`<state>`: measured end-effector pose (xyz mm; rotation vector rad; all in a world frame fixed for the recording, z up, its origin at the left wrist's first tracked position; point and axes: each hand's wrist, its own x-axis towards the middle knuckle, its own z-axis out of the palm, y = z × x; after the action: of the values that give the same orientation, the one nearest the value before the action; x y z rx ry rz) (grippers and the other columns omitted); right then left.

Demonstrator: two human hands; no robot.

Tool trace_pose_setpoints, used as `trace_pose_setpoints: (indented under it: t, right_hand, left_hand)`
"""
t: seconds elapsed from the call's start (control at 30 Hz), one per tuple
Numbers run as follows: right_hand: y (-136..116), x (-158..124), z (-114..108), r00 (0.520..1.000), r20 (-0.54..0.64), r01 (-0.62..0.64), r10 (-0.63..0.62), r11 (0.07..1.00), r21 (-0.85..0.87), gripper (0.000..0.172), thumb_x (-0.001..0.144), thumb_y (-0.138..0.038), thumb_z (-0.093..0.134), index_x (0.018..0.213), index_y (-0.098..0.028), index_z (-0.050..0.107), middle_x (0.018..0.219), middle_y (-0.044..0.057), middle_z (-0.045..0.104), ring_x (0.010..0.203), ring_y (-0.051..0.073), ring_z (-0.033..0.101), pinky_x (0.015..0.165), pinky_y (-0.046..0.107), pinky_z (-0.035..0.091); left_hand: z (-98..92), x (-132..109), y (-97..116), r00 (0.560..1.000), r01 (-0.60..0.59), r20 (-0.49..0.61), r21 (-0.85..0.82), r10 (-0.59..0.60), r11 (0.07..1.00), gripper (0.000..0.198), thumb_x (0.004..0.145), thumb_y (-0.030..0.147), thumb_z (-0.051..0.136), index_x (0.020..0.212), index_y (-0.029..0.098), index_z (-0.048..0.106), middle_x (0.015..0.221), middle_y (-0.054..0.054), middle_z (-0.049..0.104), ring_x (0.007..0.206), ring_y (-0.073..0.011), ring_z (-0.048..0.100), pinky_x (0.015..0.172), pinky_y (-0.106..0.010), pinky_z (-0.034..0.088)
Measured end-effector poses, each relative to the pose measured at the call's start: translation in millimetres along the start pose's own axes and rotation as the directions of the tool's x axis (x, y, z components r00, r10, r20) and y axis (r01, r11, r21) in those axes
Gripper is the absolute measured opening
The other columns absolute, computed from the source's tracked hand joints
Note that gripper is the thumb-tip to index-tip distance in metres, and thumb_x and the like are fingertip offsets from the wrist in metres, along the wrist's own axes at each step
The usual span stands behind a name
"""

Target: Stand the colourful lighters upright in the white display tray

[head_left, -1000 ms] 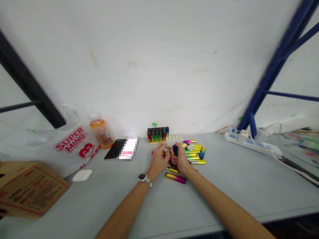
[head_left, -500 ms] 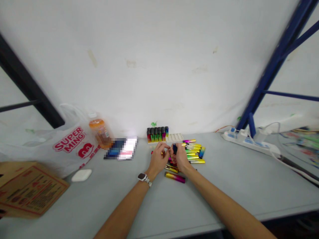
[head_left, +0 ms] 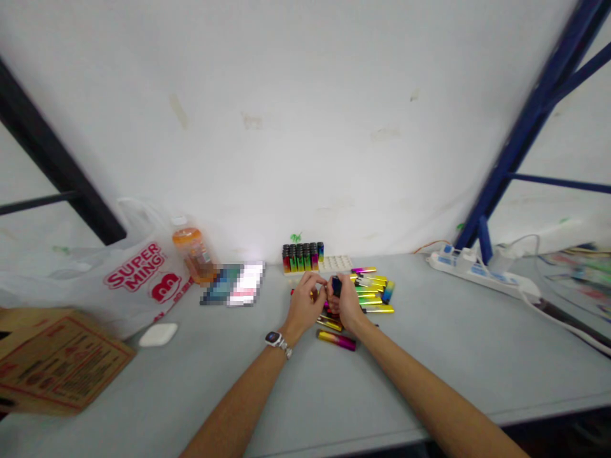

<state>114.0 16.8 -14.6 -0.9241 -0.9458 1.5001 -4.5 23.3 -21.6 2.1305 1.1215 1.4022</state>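
Someone is standing at the grey counter point(head_left: 477, 356) with both arms stretched toward a white tray point(head_left: 340, 263) that is sitting against the back wall. Just in front of that tray, the right hand point(head_left: 347, 306) is holding a dark blue lighter point(head_left: 337, 286) upright, its grip pressed around the lower body so only the top is showing. The left hand point(head_left: 304, 306), wearing a watch point(head_left: 274, 339) at the wrist, is crowding in beside it. Its grip is bunched, with the fingertips point(head_left: 323, 290) drawn up to the lighter's side, though I cannot tell whether they are actually pinching it.

A row of coloured lighters point(head_left: 300, 256) is standing in the left half of the tray. To the tray's front right, loose lighters point(head_left: 373, 291) are lying in a heap, and a pink and yellow lighter point(head_left: 337, 340) is lying alone further forward, under the wrists. Left of the tray a phone point(head_left: 233, 285) is lying flat, with an orange bottle point(head_left: 193, 254) and a white plastic bag point(head_left: 128, 277) beyond it, then a small white case point(head_left: 157, 334) and a cardboard box point(head_left: 57, 359) nearer the counter's front. Well to the tray's right, a power strip point(head_left: 477, 270) is resting by a blue rack post point(head_left: 525, 127).
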Motion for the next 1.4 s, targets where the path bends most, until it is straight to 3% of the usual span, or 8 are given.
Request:
trace_pose_setpoints:
  t: [0.2, 0.33, 0.6, 0.87, 0.97, 1.1, 1.23, 1.4]
  right_hand:
    - [-2.3, -0.6, -0.4, 0.994, 0.111, -0.026, 0.008, 0.987, 0.159, 0.053, 0.077, -0.070, 0.046, 0.061, -0.020, 0.048, 0.041, -0.010, 0.027, 0.034, 0.005, 0.014, 0.036, 0.019, 0.009]
    - [-4.6, 2.1, 1.6, 0.996, 0.083, 0.028, -0.043, 0.985, 0.171, 0.052, 0.076, -0.070, 0.052, 0.071, -0.019, 0.056, 0.044, -0.009, 0.035, 0.036, 0.006, 0.026, 0.035, 0.019, 0.020]
    - [-5.4, 10.3, -3.7, 0.966, -0.008, 0.257, -0.257, 0.966, -0.021, 0.040, 0.070, -0.056, 0.073, 0.080, -0.021, 0.056, 0.057, -0.005, 0.058, 0.052, 0.010, 0.051, 0.050, 0.022, 0.042]
    - [-17.3, 8.8, -20.1, 0.903, 0.075, 0.423, -0.424, 0.841, -0.338, 0.034, 0.081, -0.046, 0.065, 0.105, -0.022, 0.059, 0.071, -0.002, 0.069, 0.046, 0.009, 0.043, 0.045, 0.021, 0.031]
    - [-21.6, 12.0, -26.6, 0.868, 0.074, 0.471, -0.491, 0.767, -0.437, 0.028, 0.083, -0.042, 0.064, 0.102, -0.022, 0.064, 0.076, 0.001, 0.070, 0.056, 0.012, 0.051, 0.050, 0.022, 0.036]
    - [-29.9, 28.8, -34.2, 0.831, 0.093, 0.514, -0.548, 0.694, -0.503, 0.021, 0.078, -0.038, 0.068, 0.090, -0.021, 0.072, 0.088, 0.005, 0.071, 0.078, 0.018, 0.060, 0.062, 0.025, 0.045]
    - [-35.7, 60.5, -39.7, 0.869, 0.126, 0.474, -0.479, 0.730, -0.493, 0.023, 0.073, -0.036, 0.071, 0.088, -0.019, 0.074, 0.073, 0.002, 0.069, 0.066, 0.016, 0.058, 0.060, 0.028, 0.047]
    - [-39.4, 101.3, -40.5, 0.841, 0.123, 0.507, -0.527, 0.687, -0.521, 0.019, 0.068, -0.030, 0.073, 0.084, -0.019, 0.074, 0.072, 0.002, 0.066, 0.069, 0.017, 0.061, 0.066, 0.032, 0.052]
  left_hand:
    - [0.0, 1.2, -2.0, 1.000, -0.008, -0.016, -0.003, 0.008, 1.000, 0.013, 0.085, 0.009, 0.049, 0.083, 0.018, 0.059, 0.089, -0.001, 0.055, 0.071, -0.0106, 0.052, 0.062, -0.022, 0.042]
    - [-0.1, 1.7, -3.8, 0.999, 0.017, -0.047, 0.003, -0.016, 1.000, 0.013, 0.088, 0.014, 0.050, 0.090, 0.018, 0.061, 0.090, -0.002, 0.055, 0.065, -0.0091, 0.051, 0.058, -0.021, 0.042]
    - [0.1, 1.3, -6.6, 0.998, 0.024, -0.053, 0.003, -0.024, 1.000, 0.013, 0.086, 0.012, 0.050, 0.087, 0.018, 0.061, 0.091, -0.002, 0.055, 0.062, -0.0082, 0.049, 0.056, -0.021, 0.042]
    - [-1.3, 1.4, -7.0, 0.998, 0.051, -0.049, 0.021, -0.050, 0.998, 0.017, 0.087, 0.012, 0.049, 0.093, 0.018, 0.063, 0.092, -0.002, 0.055, 0.061, -0.0082, 0.049, 0.057, -0.022, 0.041]
    - [-1.4, 0.6, -7.5, 0.997, 0.060, -0.046, 0.016, -0.059, 0.998, 0.018, 0.086, 0.011, 0.049, 0.094, 0.018, 0.064, 0.093, -0.002, 0.055, 0.059, -0.0077, 0.049, 0.057, -0.022, 0.042]
    - [-0.9, -0.3, -9.2, 0.997, 0.055, -0.046, 0.017, -0.054, 0.998, 0.017, 0.086, 0.011, 0.049, 0.092, 0.018, 0.064, 0.096, -0.003, 0.055, 0.059, -0.0074, 0.049, 0.057, -0.022, 0.042]
    - [-0.2, -0.7, -10.0, 0.998, 0.054, -0.025, 0.018, -0.053, 0.998, 0.016, 0.086, 0.012, 0.050, 0.091, 0.019, 0.063, 0.096, -0.002, 0.056, 0.058, -0.0073, 0.049, 0.059, -0.023, 0.043]
    - [-2.9, -0.4, -12.1, 0.998, 0.066, -0.027, 0.017, -0.065, 0.998, 0.016, 0.086, 0.013, 0.049, 0.091, 0.019, 0.064, 0.096, -0.002, 0.055, 0.057, -0.0069, 0.048, 0.058, -0.023, 0.043]
